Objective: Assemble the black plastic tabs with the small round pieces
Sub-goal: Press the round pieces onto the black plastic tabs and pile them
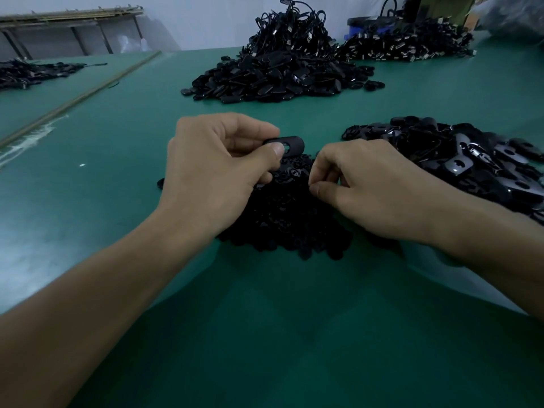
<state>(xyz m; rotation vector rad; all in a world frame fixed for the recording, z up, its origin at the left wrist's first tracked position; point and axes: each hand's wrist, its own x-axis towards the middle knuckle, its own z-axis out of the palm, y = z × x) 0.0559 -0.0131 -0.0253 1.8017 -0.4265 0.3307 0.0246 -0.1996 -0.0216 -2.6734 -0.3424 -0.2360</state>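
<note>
A factory assembly bench: a long green table (123, 148) heaped with bulk piles of black plastic parts (273, 75).

No text, label, brand, number or sign can be read anywhere. The black plastic tab (290, 144) held up at the centre shows only a plain glossy face, as do the loose tabs (459, 160) heaped at 3 o'clock. The cardboard box (472, 20) and the blue tub (357, 28) far off at 1 o'clock are too blurred to make out any print.
</note>
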